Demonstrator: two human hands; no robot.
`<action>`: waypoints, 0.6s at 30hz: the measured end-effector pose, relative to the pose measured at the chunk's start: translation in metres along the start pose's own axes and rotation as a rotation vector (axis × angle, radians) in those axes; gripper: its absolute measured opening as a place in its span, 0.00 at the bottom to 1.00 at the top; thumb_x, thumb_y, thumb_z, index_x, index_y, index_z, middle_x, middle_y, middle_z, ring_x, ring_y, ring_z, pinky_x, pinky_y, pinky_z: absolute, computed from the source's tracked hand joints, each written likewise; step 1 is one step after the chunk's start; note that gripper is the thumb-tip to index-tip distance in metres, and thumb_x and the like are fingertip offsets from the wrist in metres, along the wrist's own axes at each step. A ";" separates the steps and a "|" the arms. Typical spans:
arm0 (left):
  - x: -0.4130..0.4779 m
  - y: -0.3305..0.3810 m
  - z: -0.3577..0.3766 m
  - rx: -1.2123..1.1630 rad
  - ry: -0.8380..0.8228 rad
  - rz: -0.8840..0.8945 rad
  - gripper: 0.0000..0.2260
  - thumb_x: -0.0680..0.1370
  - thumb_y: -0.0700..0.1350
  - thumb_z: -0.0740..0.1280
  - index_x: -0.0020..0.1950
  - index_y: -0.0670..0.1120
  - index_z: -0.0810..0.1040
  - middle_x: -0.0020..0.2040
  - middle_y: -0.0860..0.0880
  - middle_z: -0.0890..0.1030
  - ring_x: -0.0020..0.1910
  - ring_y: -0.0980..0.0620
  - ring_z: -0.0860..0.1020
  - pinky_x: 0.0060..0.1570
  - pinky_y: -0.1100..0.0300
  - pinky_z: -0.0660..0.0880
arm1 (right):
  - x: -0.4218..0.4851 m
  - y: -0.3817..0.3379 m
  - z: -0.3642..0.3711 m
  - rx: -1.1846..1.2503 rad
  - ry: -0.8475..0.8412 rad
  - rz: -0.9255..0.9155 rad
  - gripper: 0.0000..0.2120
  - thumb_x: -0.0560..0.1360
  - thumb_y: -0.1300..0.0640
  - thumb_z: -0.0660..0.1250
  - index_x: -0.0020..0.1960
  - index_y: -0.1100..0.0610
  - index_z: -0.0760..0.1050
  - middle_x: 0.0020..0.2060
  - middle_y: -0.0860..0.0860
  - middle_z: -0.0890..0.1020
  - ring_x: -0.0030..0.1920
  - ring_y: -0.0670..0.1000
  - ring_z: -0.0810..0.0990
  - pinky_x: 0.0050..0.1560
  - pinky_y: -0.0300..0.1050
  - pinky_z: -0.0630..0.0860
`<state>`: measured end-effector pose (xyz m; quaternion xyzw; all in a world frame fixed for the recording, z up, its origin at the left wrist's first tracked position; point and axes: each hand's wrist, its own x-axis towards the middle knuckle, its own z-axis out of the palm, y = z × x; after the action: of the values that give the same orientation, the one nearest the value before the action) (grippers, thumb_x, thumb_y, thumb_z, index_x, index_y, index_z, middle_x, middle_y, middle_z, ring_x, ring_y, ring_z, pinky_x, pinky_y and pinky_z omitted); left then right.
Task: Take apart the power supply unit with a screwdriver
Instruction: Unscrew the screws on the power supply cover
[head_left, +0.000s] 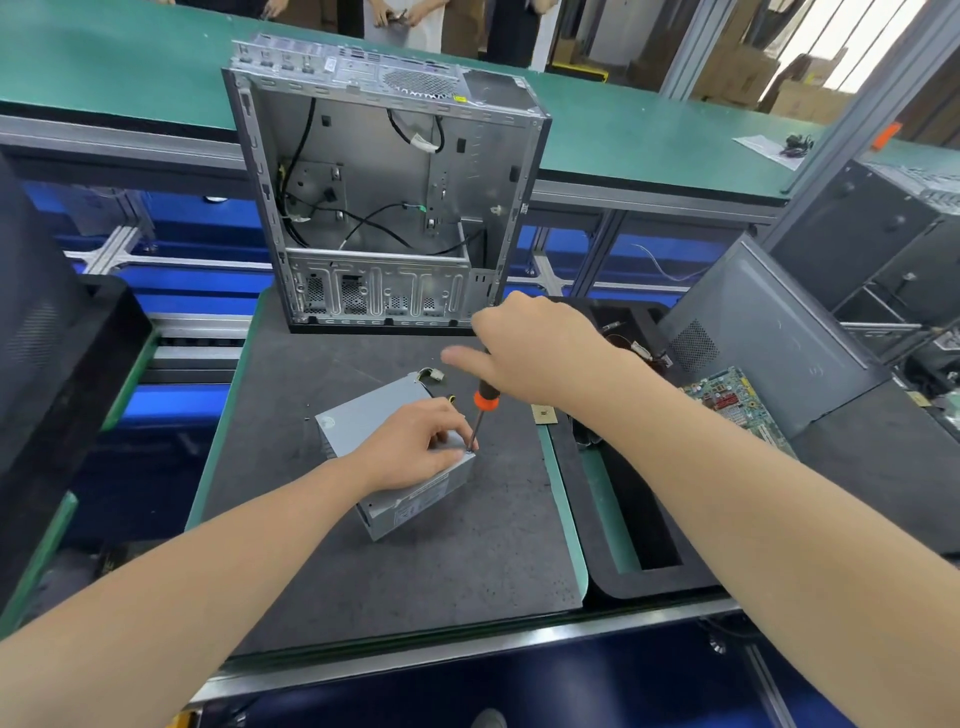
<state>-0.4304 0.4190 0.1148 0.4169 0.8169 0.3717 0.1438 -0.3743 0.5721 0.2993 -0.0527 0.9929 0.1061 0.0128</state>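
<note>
The fingers (493, 325) of my right hand (535, 353) wrap the black-and-orange-handled screwdriver (485, 401); those of my left hand (415, 447) curl down on the grey metal power supply unit (358, 415), lying on the dark grey desk (415, 571). The tip sits at its near corner (a screw there, I judge). I'd hold the shaft upright, press down firmly and brace the box against twisting.
</note>
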 end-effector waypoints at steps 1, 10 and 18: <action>0.000 0.000 0.000 -0.003 0.001 0.001 0.07 0.78 0.45 0.73 0.50 0.58 0.85 0.50 0.54 0.79 0.50 0.54 0.78 0.51 0.62 0.73 | 0.001 0.002 0.001 0.038 -0.009 -0.014 0.23 0.84 0.37 0.58 0.42 0.56 0.67 0.36 0.51 0.70 0.33 0.53 0.72 0.29 0.45 0.62; 0.000 0.001 0.000 0.021 0.021 0.016 0.06 0.77 0.42 0.73 0.49 0.53 0.84 0.49 0.56 0.79 0.49 0.55 0.77 0.50 0.63 0.71 | -0.004 0.010 -0.010 0.363 -0.159 -0.310 0.16 0.71 0.65 0.68 0.56 0.51 0.77 0.42 0.45 0.79 0.45 0.45 0.74 0.43 0.44 0.72; 0.000 0.001 0.000 -0.010 0.016 -0.004 0.05 0.77 0.44 0.72 0.50 0.53 0.84 0.50 0.53 0.79 0.48 0.52 0.78 0.51 0.55 0.75 | -0.003 -0.003 0.000 0.048 0.022 -0.050 0.22 0.83 0.35 0.56 0.46 0.54 0.66 0.34 0.49 0.65 0.33 0.53 0.68 0.35 0.47 0.64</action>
<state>-0.4298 0.4194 0.1151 0.4117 0.8169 0.3788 0.1401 -0.3705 0.5698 0.2990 -0.0784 0.9936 0.0814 0.0059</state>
